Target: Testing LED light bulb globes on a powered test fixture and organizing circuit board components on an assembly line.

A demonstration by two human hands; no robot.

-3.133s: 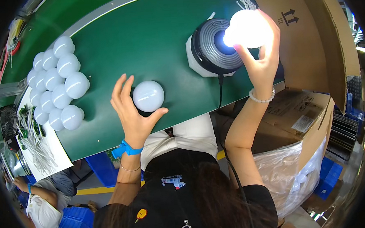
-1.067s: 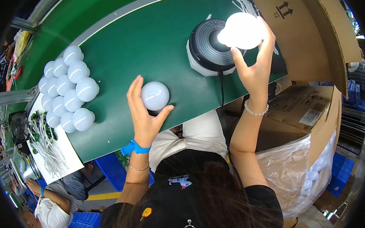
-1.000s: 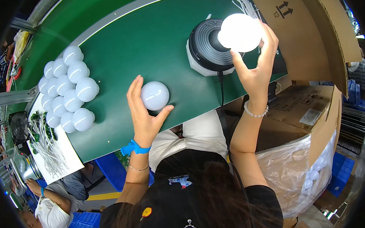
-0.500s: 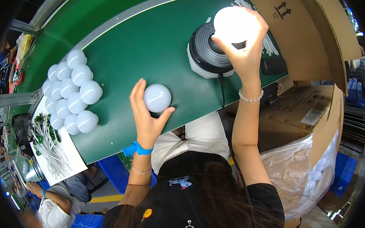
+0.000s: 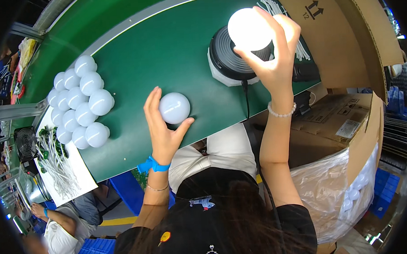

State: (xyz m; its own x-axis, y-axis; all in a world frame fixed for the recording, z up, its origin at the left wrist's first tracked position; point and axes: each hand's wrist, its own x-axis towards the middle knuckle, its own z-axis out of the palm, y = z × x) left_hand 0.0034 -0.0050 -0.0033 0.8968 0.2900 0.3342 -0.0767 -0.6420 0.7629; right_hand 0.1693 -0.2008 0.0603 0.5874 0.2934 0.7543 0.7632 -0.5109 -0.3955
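My right hand [image 5: 273, 54] grips a brightly glowing round light bulb [image 5: 250, 29], thumb on one side and fingers on the other. It is over a black ribbed round device [image 5: 229, 56] on a white base; the bulb's lower end is hidden. Nearer me, my left hand [image 5: 163, 133] rests by an unlit white globe bulb [image 5: 175, 108] on the green table [image 5: 162, 51]. Its fingers and thumb are spread loosely around that bulb, without a visible squeeze. At the left, several more white globe bulbs [image 5: 77, 97] stand in a tight group.
White wires with green parts [image 5: 58, 167] lie on a white sheet at the left. White strips [image 5: 300, 48] lie behind my right hand. Cardboard boxes [image 5: 336, 115] and a plastic-lined box with bulbs [image 5: 331, 194] flank my right. Another person [image 5: 64, 231] sits at lower left.
My right hand has shifted the lit bulb slightly left, further over the black device, and its fingers have turned. My left hand and the unlit bulb have stayed nearly in place.
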